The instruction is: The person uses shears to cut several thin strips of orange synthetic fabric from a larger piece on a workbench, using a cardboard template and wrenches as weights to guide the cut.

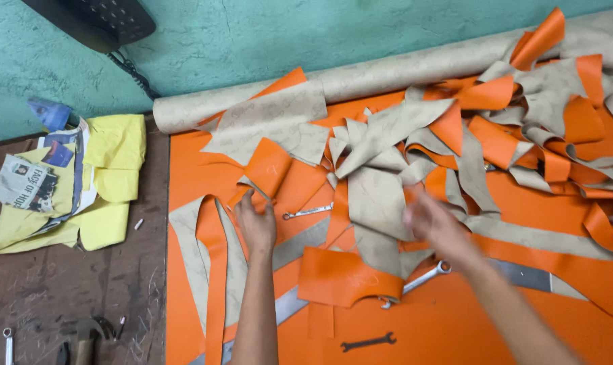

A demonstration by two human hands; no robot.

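My left hand [255, 220] rests on the orange sheet [455, 331], its fingers pinching the lower edge of an orange cut piece [269, 169] that curls up from the sheet. My right hand [431, 226] is blurred with motion and lies over a beige scrap [374, 203] at the near edge of a large heap of orange and beige offcuts [523, 128]. Whether it grips the scrap cannot be told. A cut orange panel [344, 277] lies flat between my two forearms.
A long beige roll [387, 74] runs along the teal wall. A long metal ruler [523, 274] and several spanners [367, 342] lie on the sheet. Yellow cloth and newspaper [83, 182] sit on the brown table at left, with a hammer [83, 338] near the front.
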